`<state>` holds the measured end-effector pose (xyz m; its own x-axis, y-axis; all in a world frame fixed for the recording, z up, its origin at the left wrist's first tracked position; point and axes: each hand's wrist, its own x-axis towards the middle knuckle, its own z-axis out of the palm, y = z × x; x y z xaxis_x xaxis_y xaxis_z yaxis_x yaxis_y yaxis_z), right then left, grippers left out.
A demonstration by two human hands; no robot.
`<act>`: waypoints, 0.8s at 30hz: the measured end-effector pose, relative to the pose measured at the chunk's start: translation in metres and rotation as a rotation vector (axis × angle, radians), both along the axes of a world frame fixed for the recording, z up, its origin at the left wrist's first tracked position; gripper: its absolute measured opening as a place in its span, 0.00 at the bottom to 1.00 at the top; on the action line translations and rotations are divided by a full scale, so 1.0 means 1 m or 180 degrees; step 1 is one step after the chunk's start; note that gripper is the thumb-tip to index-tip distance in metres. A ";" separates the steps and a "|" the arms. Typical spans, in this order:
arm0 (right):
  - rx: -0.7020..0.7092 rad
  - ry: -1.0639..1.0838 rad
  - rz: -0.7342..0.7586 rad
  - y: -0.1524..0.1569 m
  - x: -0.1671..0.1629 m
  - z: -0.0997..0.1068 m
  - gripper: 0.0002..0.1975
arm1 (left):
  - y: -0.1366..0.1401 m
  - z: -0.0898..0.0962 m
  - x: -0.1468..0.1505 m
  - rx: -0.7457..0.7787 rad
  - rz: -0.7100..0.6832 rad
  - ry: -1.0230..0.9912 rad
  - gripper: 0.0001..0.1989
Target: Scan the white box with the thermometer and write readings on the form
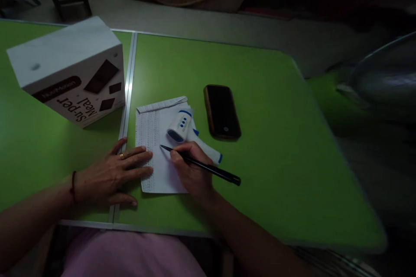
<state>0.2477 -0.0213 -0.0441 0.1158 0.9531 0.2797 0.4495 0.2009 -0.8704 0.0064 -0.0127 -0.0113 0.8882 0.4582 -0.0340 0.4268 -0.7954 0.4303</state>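
Observation:
My right hand (193, 171) is closed around a black pen (214, 169), its tip at the paper just right of a column of small handwriting. The white notepad (162, 177) lies on the green table, its top sheets folded over. Flat across the notepad's left edge, my left hand (120, 171) has its fingers spread; a ring and a dark red wrist cord show on it. A white and blue infrared thermometer (181, 125) rests on the pad's upper right, its handle partly behind my right hand.
Right of the notepad lies a dark smartphone (222, 111) in a brown case. A large white box (74, 73) with "Super Meal" lettering stands at the left. A metal seam (129, 82) crosses the green table (276, 173). Beyond the far edge is a dark chair (69, 0).

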 end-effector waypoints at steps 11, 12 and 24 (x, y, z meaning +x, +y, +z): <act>-0.0029 -0.0012 0.0066 0.000 -0.001 0.001 0.04 | 0.000 0.001 0.000 -0.0071 0.0022 0.0018 0.32; -0.0019 -0.0018 0.0064 0.000 -0.001 0.001 0.04 | 0.000 0.002 0.000 -0.0084 0.0022 0.0024 0.32; -0.0008 -0.0082 0.0093 0.000 -0.001 0.000 0.04 | 0.000 0.000 0.000 0.0034 -0.0031 -0.0017 0.33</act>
<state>0.2465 -0.0212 -0.0437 0.0807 0.9566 0.2800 0.4659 0.2121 -0.8591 0.0062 -0.0128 -0.0110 0.8928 0.4498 -0.0246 0.4168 -0.8041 0.4240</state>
